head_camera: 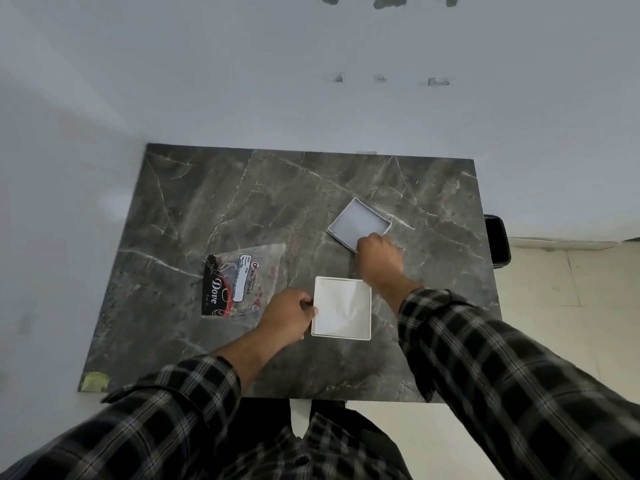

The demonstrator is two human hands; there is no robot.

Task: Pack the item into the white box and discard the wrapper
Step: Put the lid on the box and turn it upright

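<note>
A white square box (341, 308) lies open near the table's front middle, with white tissue filling it. My left hand (289, 315) grips its left edge. Farther back and to the right lies the box's lid (358, 223), upside down and tilted. My right hand (379, 259) holds the lid's near corner, fingers curled over the rim. A clear plastic wrapper (239, 280) with black and red "Dove" print lies flat on the table, to the left of the box and apart from both hands.
The dark marble table (242, 202) stands against a white wall at the back and left. A black bin (498, 242) sits on the floor beyond the table's right edge. A greenish patch (95, 381) marks the front left corner.
</note>
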